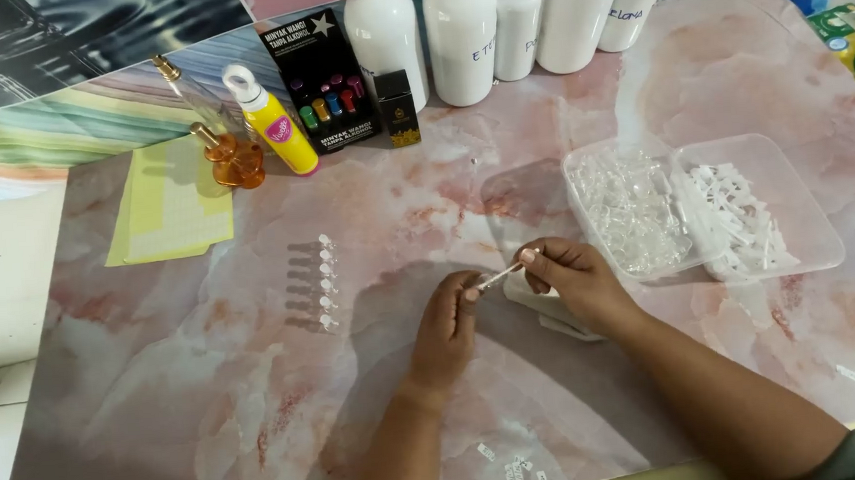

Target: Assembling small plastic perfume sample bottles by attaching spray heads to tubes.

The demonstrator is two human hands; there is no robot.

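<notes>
A few small white scraps (512,468) lie on the pink marbled table (207,386) at its near edge, between the person's two forearms. Above them the left hand (446,324) is curled, thumb and forefinger pinched on the lower end of a slim clear vial (503,274); the other fingers are folded loosely into the palm. The right hand (568,275) grips the vial's upper end, where a white tip shows between thumb and forefinger (the remaining fingers bend over it, so how tightly they press I cannot tell). The vial is held tilted just above the table, in front of a flat white piece (553,313) partly hidden under the right hand.

To the left, well apart from the hands, a row of filled vials with white caps (326,282) lies side by side. To the right, two clear plastic trays touch each other: the nearer tray (626,211) holds clear vials, the farther tray (756,207) white stoppers. At the back stand white bottles (463,32), a yellow bottle (277,120), an amber glass bottle (231,158) and a black box (324,82)
</notes>
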